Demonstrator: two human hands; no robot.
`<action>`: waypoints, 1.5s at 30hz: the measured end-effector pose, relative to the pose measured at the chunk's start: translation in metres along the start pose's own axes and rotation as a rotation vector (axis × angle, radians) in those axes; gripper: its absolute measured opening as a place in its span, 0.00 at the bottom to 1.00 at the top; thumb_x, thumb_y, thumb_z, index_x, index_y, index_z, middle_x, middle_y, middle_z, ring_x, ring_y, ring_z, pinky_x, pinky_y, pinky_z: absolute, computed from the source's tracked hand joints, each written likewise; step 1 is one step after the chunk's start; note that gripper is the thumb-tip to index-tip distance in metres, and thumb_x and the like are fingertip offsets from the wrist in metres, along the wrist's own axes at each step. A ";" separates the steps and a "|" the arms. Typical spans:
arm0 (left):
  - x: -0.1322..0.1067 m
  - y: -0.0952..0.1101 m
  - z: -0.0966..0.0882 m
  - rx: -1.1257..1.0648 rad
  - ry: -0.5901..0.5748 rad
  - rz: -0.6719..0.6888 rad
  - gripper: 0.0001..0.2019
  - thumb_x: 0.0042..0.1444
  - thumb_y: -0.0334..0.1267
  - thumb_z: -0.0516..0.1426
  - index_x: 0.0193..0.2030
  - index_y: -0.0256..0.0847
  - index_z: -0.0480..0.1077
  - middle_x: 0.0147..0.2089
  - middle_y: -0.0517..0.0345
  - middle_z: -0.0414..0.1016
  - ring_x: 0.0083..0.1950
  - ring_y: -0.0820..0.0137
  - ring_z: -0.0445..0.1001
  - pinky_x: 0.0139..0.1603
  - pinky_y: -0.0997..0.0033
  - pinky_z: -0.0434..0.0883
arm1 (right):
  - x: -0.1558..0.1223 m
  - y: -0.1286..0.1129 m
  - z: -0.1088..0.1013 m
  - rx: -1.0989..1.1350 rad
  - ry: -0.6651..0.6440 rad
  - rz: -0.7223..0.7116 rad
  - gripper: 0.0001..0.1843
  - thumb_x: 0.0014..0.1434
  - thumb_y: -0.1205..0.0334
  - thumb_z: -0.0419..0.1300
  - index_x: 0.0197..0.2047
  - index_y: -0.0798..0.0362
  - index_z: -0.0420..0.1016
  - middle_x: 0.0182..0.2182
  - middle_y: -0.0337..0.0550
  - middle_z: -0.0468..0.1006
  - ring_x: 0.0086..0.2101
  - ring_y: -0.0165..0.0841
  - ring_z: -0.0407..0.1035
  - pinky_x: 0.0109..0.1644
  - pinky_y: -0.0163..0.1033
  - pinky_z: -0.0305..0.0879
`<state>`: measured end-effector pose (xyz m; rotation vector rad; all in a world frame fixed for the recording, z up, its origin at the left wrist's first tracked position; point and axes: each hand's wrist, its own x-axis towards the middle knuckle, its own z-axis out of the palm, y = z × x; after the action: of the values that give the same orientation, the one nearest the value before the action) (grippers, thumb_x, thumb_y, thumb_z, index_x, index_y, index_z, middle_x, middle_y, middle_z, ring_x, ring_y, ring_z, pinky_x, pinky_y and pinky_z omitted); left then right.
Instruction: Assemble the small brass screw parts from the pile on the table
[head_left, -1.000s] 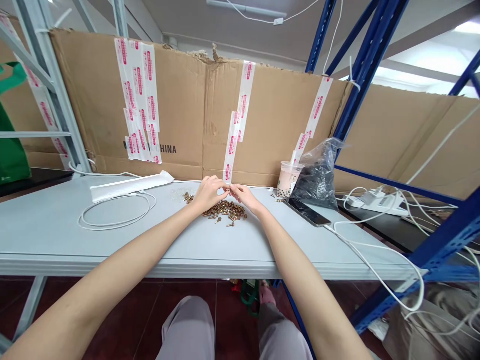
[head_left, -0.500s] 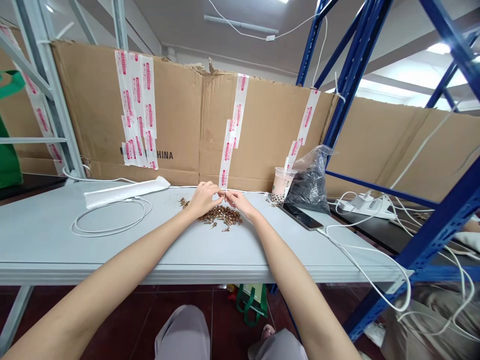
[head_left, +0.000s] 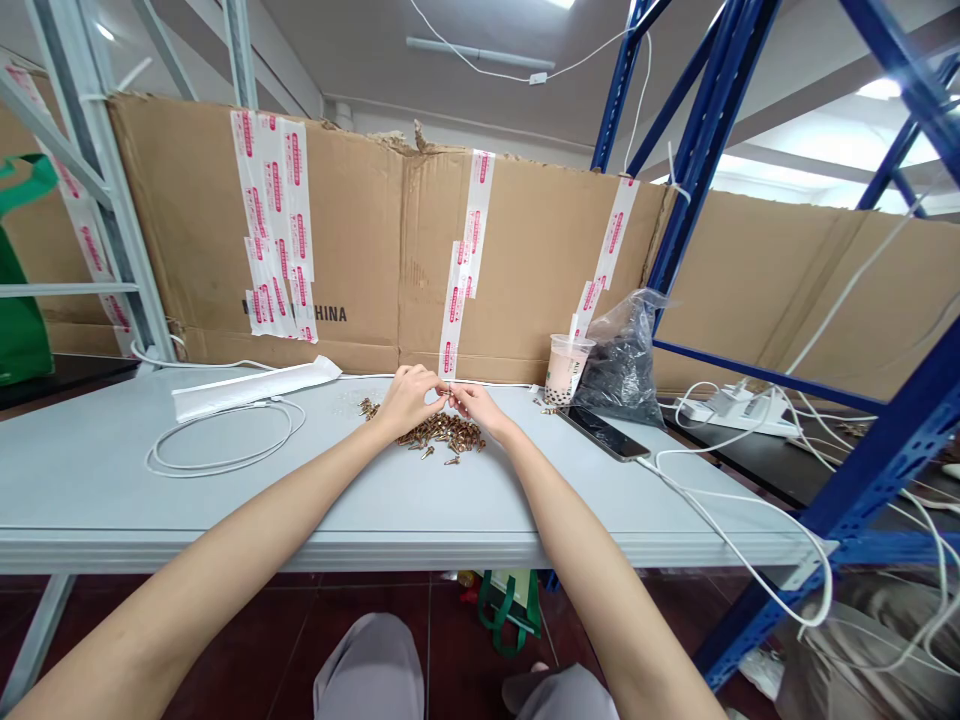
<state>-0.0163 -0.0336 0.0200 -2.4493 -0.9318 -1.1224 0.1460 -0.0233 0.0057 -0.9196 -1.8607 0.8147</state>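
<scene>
Head view has levelled out since the earlier frame; both hands still together over the parts. L hand & R hand meet at their fingertips, pinched together just above the far edge of a loose heap of small brass-coloured screws. Whether anything's held betw them is too small to tell. Heap lies on a pale grey flat work table, just below both hands, w/ a few strays at its 10 o'clock.

From the heap: at 3 o'clock, a black smartphone lying flat, white charging cable running off it; at 2 o'clock, a clear plastic cup of milk tea w/ dark pearls, right beside a clear plastic bag of dark contents. At 9 o'clock, a coiled white cable & a long white paper strip. At 12, a brown cardboard sheet w/ white-and-pink packing tape stands along the table's back edge.
</scene>
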 end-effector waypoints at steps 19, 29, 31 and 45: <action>-0.001 -0.003 0.001 0.019 -0.001 0.018 0.07 0.52 0.39 0.52 0.32 0.41 0.69 0.31 0.59 0.72 0.37 0.68 0.63 0.41 0.66 0.54 | 0.001 0.003 0.002 0.017 -0.043 0.023 0.23 0.52 0.41 0.47 0.28 0.56 0.62 0.22 0.35 0.61 0.20 0.23 0.53 0.23 0.31 0.51; -0.002 -0.005 0.001 0.010 -0.009 0.025 0.09 0.53 0.43 0.52 0.33 0.41 0.69 0.32 0.58 0.72 0.38 0.68 0.63 0.41 0.65 0.54 | 0.000 0.000 0.002 0.004 -0.049 0.007 0.24 0.52 0.41 0.47 0.24 0.56 0.62 0.18 0.35 0.59 0.19 0.23 0.51 0.22 0.32 0.48; -0.001 -0.006 0.002 0.007 -0.009 0.014 0.10 0.54 0.43 0.51 0.33 0.42 0.70 0.32 0.58 0.72 0.38 0.68 0.63 0.41 0.65 0.54 | -0.002 -0.003 0.002 0.003 -0.048 0.016 0.25 0.51 0.40 0.46 0.23 0.56 0.61 0.18 0.35 0.60 0.19 0.23 0.51 0.22 0.32 0.48; 0.000 -0.010 0.003 -0.087 0.001 0.012 0.11 0.54 0.44 0.52 0.35 0.41 0.72 0.30 0.56 0.72 0.36 0.68 0.62 0.37 0.68 0.60 | -0.004 -0.009 0.003 0.078 -0.063 0.036 0.25 0.51 0.39 0.46 0.20 0.55 0.57 0.16 0.34 0.56 0.18 0.23 0.49 0.22 0.32 0.46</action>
<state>-0.0210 -0.0250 0.0177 -2.5187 -0.8849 -1.1842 0.1422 -0.0317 0.0101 -0.8897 -1.8576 0.9416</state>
